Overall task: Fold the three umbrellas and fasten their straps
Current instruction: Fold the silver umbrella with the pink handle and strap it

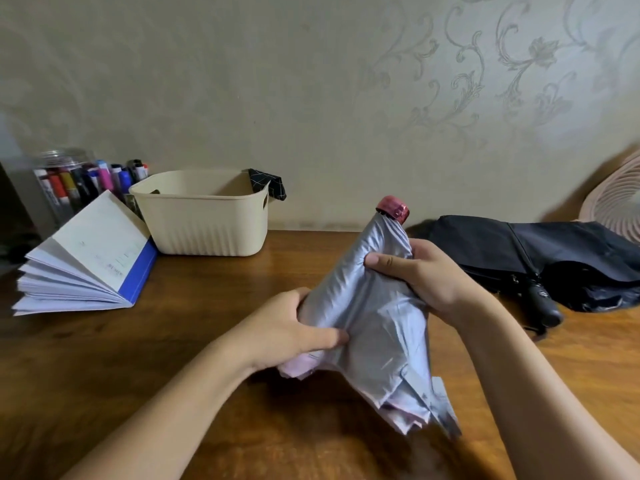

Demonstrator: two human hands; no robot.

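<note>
A collapsed silver umbrella with a pink lining and a dark red cap is held upright and tilted above the wooden table. My left hand grips its lower canopy folds from the left. My right hand wraps around the upper canopy just below the cap, thumb across the fabric. A black umbrella lies loosely collapsed on the table at the right, its black handle pointing toward me. A dark checked fabric, perhaps a third umbrella, hangs over the far right corner of the basket.
A cream plastic basket stands at the back centre. An open book with a blue cover lies at the left, with a jar of markers behind it. A pink fan sits at the far right by the wall.
</note>
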